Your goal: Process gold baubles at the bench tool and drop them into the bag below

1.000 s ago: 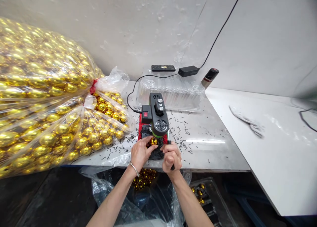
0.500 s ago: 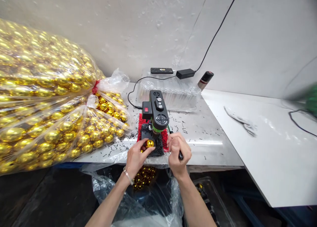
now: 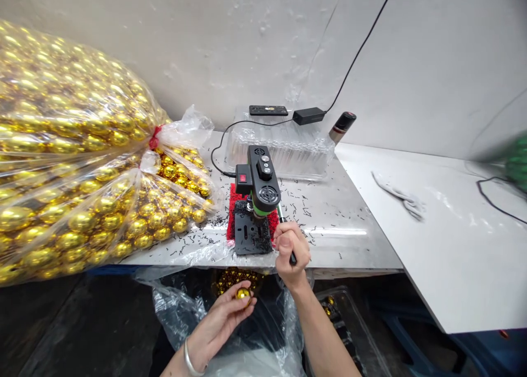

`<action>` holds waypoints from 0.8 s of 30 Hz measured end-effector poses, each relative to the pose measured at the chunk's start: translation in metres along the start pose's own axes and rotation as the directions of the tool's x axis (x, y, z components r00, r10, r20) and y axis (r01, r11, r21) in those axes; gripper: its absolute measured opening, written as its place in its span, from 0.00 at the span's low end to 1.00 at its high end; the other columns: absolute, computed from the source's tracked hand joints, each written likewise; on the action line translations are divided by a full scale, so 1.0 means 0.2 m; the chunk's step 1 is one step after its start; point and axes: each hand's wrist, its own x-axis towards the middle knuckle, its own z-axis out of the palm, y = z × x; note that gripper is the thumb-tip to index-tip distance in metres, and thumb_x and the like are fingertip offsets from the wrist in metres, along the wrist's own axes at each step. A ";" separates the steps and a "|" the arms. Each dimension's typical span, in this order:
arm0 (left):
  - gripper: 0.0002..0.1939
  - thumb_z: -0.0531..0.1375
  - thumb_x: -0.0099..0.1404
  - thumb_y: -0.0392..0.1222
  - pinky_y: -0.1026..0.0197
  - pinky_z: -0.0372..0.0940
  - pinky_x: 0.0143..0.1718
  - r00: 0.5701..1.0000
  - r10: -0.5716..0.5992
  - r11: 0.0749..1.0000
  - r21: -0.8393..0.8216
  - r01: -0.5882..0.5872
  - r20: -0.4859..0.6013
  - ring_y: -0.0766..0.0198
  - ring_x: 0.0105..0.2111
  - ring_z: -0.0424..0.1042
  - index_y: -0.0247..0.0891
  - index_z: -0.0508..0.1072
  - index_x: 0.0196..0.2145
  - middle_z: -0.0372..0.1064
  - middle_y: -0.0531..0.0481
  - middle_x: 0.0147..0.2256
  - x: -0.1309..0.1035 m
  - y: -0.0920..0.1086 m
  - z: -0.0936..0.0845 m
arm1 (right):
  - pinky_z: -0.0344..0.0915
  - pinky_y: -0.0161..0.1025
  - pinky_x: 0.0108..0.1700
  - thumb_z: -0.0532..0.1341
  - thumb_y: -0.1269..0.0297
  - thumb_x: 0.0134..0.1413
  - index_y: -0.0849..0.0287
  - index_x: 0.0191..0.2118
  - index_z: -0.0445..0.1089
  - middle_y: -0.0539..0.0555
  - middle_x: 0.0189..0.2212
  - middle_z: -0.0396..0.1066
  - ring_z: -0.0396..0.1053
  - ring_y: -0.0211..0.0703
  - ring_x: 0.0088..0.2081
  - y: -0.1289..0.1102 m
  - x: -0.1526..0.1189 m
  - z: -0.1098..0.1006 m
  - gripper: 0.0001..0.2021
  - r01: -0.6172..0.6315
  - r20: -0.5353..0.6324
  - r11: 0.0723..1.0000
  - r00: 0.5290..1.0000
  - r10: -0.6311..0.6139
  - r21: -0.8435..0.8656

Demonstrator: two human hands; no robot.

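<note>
My left hand (image 3: 225, 314) is below the table's front edge, its fingers closed on a shiny gold ball (image 3: 242, 293). Behind it, more gold balls (image 3: 233, 277) lie in a container partly covered by clear plastic. My right hand (image 3: 291, 251) wraps round the black-gripped lever (image 3: 293, 258) of a small black bench drill press (image 3: 263, 174). The press's slotted black base plate (image 3: 251, 238) carries no ball and is strewn with dark shavings. A red mat (image 3: 231, 223) lies under it. The press's working tip is hidden beneath its head.
Large clear bags of gold balls (image 3: 69, 201) fill the left side. Behind the press stand a clear plastic tray (image 3: 284, 157), a power adapter (image 3: 308, 115) with its cable, and a spray can (image 3: 342, 127). A white glove (image 3: 399, 197) lies on the right-hand table (image 3: 444, 245).
My left hand has drawn back from the press's base plate and down below the table edge, bringing a gold ball along. My right hand stays on the lever.
</note>
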 end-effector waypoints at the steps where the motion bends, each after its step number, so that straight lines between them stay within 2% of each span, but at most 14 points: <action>1: 0.18 0.69 0.50 0.32 0.61 0.69 0.46 0.999 0.040 0.999 0.023 -0.041 0.029 0.60 0.40 0.75 0.35 0.75 0.41 0.75 0.45 0.37 -0.03 0.05 0.04 | 0.60 0.37 0.29 0.48 0.75 0.59 0.57 0.23 0.58 0.50 0.23 0.61 0.62 0.37 0.28 0.00 0.00 0.00 0.14 -0.005 -0.004 1.000 1.000 0.005 0.002; 3: 0.20 0.68 0.54 0.41 0.60 0.68 0.47 0.983 0.170 0.978 0.108 -0.176 0.062 0.58 0.43 0.74 0.35 0.74 0.44 0.75 0.44 0.40 -0.04 0.15 0.12 | 0.60 0.37 0.29 0.48 0.75 0.59 0.57 0.23 0.58 0.50 0.23 0.61 0.63 0.38 0.28 0.00 -0.01 0.00 0.14 -0.009 -0.011 1.000 1.000 0.009 0.004; 6: 0.26 0.65 0.56 0.51 0.63 0.67 0.39 0.919 0.390 0.885 0.254 -0.390 0.054 0.60 0.43 0.72 0.36 0.71 0.49 0.74 0.44 0.42 0.03 0.30 0.22 | 0.60 0.37 0.28 0.49 0.75 0.58 0.57 0.23 0.58 0.51 0.24 0.62 0.63 0.37 0.28 0.01 -0.01 0.00 0.13 -0.004 -0.002 1.000 1.000 0.004 0.006; 8: 0.29 0.66 0.54 0.53 0.64 0.65 0.37 0.878 0.476 0.835 0.292 -0.466 0.040 0.61 0.41 0.71 0.35 0.70 0.50 0.74 0.44 0.43 0.12 0.37 0.27 | 0.60 0.36 0.28 0.49 0.75 0.58 0.57 0.24 0.59 0.51 0.24 0.62 0.62 0.37 0.28 0.01 -0.01 0.00 0.13 0.002 0.007 1.000 1.000 -0.002 0.002; 10: 0.28 0.66 0.52 0.52 0.62 0.65 0.40 0.841 0.539 0.790 0.319 -0.524 0.044 0.61 0.41 0.71 0.35 0.71 0.48 0.73 0.44 0.44 0.21 0.41 0.29 | 0.61 0.37 0.28 0.49 0.75 0.58 0.57 0.24 0.59 0.51 0.24 0.63 0.63 0.38 0.28 0.01 -0.01 0.00 0.13 0.009 0.014 1.000 1.000 -0.009 -0.002; 13: 0.25 0.65 0.53 0.49 0.59 0.65 0.44 0.754 0.651 0.638 0.478 -0.604 0.084 0.60 0.42 0.71 0.35 0.71 0.47 0.73 0.44 0.44 0.29 0.43 0.30 | 0.62 0.37 0.29 0.48 0.74 0.58 0.57 0.25 0.60 0.51 0.23 0.63 0.64 0.39 0.29 0.02 -0.02 0.00 0.12 0.020 0.027 1.000 0.999 -0.020 0.003; 16: 0.22 0.62 0.57 0.48 0.56 0.64 0.46 0.654 0.745 0.397 0.701 -0.593 0.132 0.58 0.42 0.71 0.37 0.72 0.48 0.73 0.44 0.43 0.33 0.42 0.28 | 0.63 0.37 0.29 0.48 0.74 0.59 0.57 0.25 0.60 0.51 0.23 0.64 0.64 0.38 0.29 0.02 -0.03 0.00 0.12 0.027 0.031 1.000 0.999 -0.027 -0.007; 19: 0.18 0.60 0.60 0.47 0.53 0.61 0.50 0.554 0.810 0.165 0.833 -0.528 0.191 0.55 0.45 0.70 0.39 0.73 0.47 0.73 0.44 0.44 0.37 0.41 0.26 | 0.62 0.37 0.29 0.48 0.74 0.59 0.57 0.25 0.60 0.51 0.22 0.63 0.64 0.38 0.29 0.02 -0.03 -0.01 0.12 0.033 0.037 0.999 0.999 -0.032 -0.026; 21: 0.17 0.60 0.61 0.47 0.52 0.60 0.51 0.516 0.826 0.071 0.866 -0.496 0.228 0.55 0.45 0.69 0.41 0.73 0.47 0.74 0.45 0.43 0.39 0.40 0.26 | 0.62 0.37 0.29 0.48 0.74 0.59 0.57 0.25 0.59 0.51 0.22 0.63 0.64 0.39 0.29 0.02 -0.03 -0.01 0.12 0.041 0.048 0.999 0.998 -0.039 -0.034; 24: 0.15 0.59 0.62 0.45 0.52 0.59 0.50 0.477 0.834 -0.016 0.877 -0.480 0.276 0.56 0.43 0.69 0.42 0.73 0.47 0.74 0.47 0.41 0.41 0.40 0.25 | 0.63 0.36 0.29 0.48 0.73 0.59 0.57 0.26 0.59 0.51 0.23 0.63 0.64 0.38 0.29 0.02 -0.03 -0.01 0.11 0.044 0.056 0.998 0.998 -0.042 -0.033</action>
